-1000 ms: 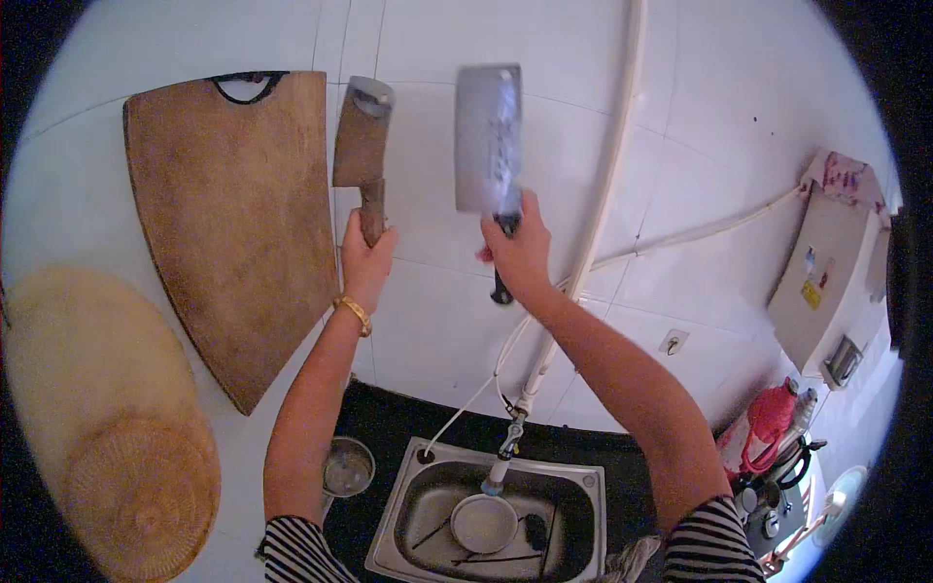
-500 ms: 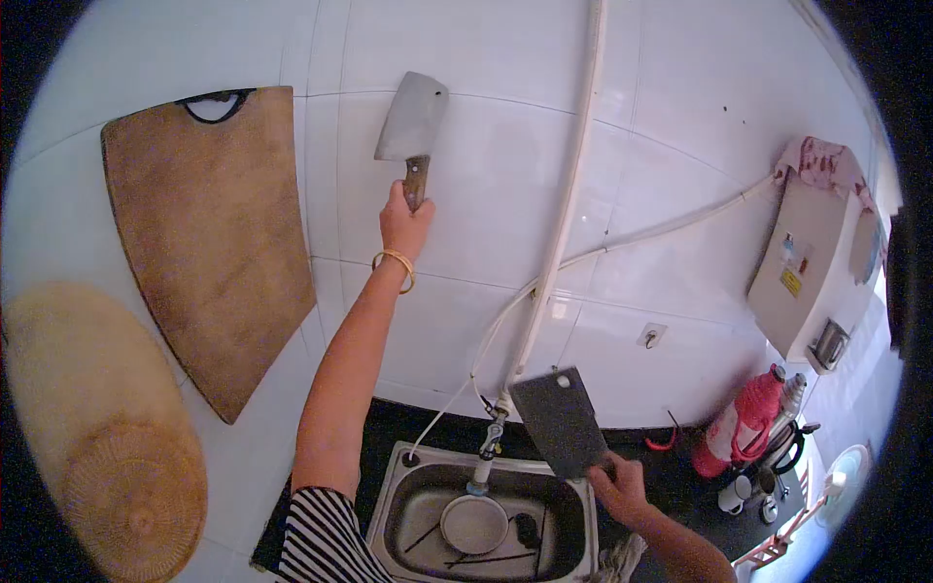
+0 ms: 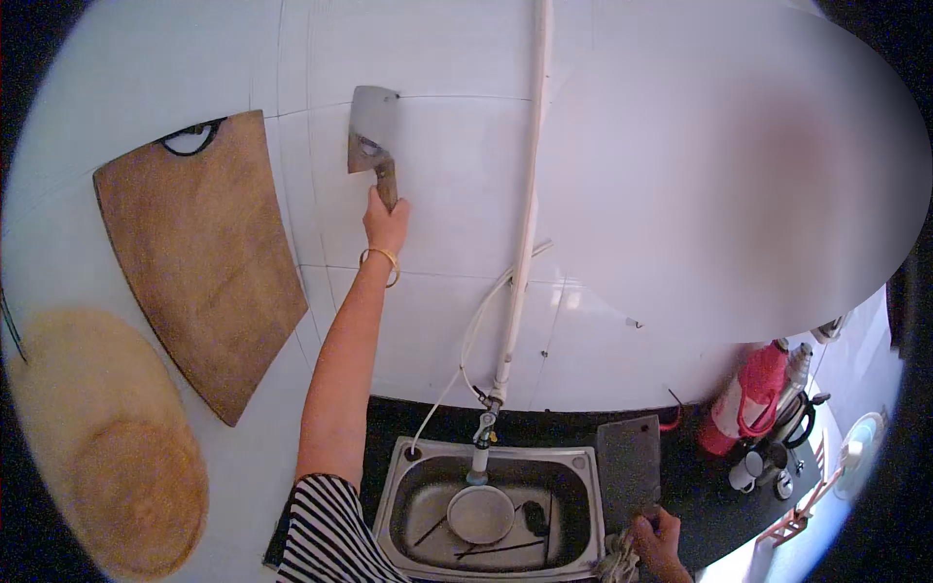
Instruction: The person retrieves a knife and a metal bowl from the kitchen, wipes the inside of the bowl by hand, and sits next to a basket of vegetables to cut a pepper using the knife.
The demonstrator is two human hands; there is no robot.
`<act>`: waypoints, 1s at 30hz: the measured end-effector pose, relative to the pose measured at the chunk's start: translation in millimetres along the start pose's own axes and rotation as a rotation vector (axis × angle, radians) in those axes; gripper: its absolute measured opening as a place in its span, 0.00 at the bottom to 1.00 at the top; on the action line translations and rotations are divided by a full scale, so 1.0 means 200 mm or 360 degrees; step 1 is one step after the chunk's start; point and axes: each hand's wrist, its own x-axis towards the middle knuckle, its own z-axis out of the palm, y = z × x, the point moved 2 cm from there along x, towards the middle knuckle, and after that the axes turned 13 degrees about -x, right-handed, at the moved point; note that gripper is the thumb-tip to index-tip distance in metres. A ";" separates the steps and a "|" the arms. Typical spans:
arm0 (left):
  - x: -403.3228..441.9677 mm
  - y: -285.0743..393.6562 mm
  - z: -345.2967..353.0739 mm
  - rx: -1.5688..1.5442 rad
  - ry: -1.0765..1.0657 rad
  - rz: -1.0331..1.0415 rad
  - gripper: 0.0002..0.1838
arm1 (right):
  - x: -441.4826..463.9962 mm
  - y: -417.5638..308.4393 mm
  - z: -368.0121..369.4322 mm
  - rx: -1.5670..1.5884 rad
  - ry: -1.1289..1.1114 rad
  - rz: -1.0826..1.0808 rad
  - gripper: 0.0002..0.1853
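Left hand (image 3: 387, 225) raised, holding cleaver (image 3: 374, 121), right hand (image 3: 661, 544) low

No lettering or number can be read. The raised cleaver (image 3: 375, 117), lower cleaver (image 3: 630, 464) and red flask (image 3: 741, 406) show nothing legible.

White tiled wall (image 3: 447, 194) above dark countertop (image 3: 692, 496)

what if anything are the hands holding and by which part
The left hand holds a cleaver by its wooden handle. The right hand is at the lower end of a darker cleaver; its grip is unclear.
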 end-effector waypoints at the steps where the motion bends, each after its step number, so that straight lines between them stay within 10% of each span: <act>1: -0.01 -0.02 0.00 0.0034 0.0029 -0.0025 0.15 | -0.03 0.02 -0.01 0.0130 0.0023 0.0102 0.07; 20: -0.04 0.15 0.07 0.0361 0.0134 -0.0038 0.15 | -0.31 0.35 -0.22 0.0226 0.0386 0.0269 0.08; 26: 0.03 -0.06 0.07 0.0512 0.0177 0.0259 0.19 | -0.39 0.49 -0.20 0.0125 0.0416 0.0249 0.10; 28: 0.19 -0.40 0.10 0.0715 0.0150 -0.0017 0.15 | -0.41 0.53 -0.15 0.0394 0.0910 0.0369 0.06; 29: 0.32 -0.52 0.06 0.0609 -0.0566 -0.0249 0.22 | -0.45 0.64 -0.19 0.0073 0.0611 0.0521 0.10; 30: 0.17 -0.20 0.22 0.0262 -0.0946 0.0313 0.20 | -0.48 0.56 -0.21 0.0088 0.0614 0.0466 0.07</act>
